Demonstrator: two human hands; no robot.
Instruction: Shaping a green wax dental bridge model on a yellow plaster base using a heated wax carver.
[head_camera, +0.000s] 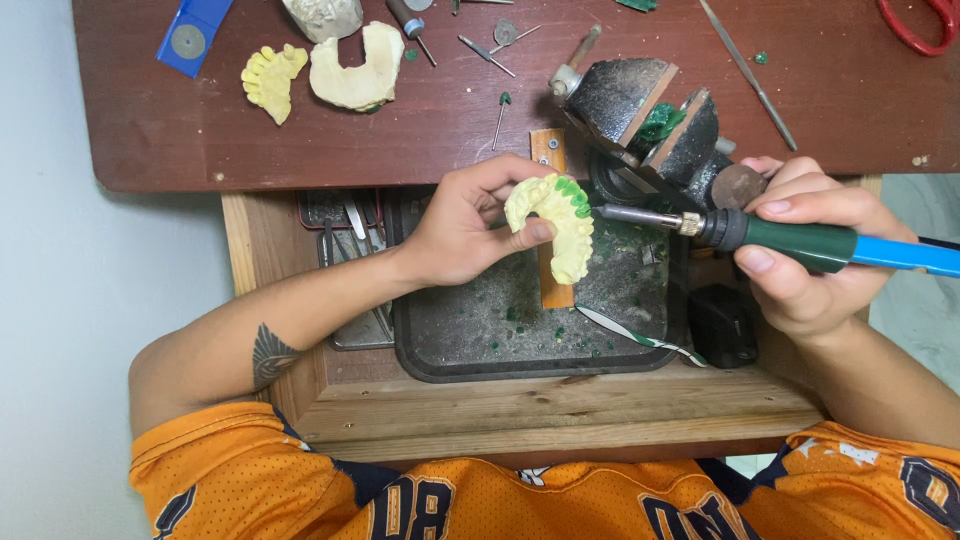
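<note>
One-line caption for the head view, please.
Left hand holds a yellow dental cast over a dark tray; right hand points a handheld tool at it.

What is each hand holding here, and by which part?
Left hand pinches the yellow dental cast at its inner edge; right hand grips the rotary handpiece by its green body.

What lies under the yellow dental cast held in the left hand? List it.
Under the yellow plaster dental cast: a dark tray with green wax crumbs, and an upright wooden strip. The strip's middle is covered.
</note>
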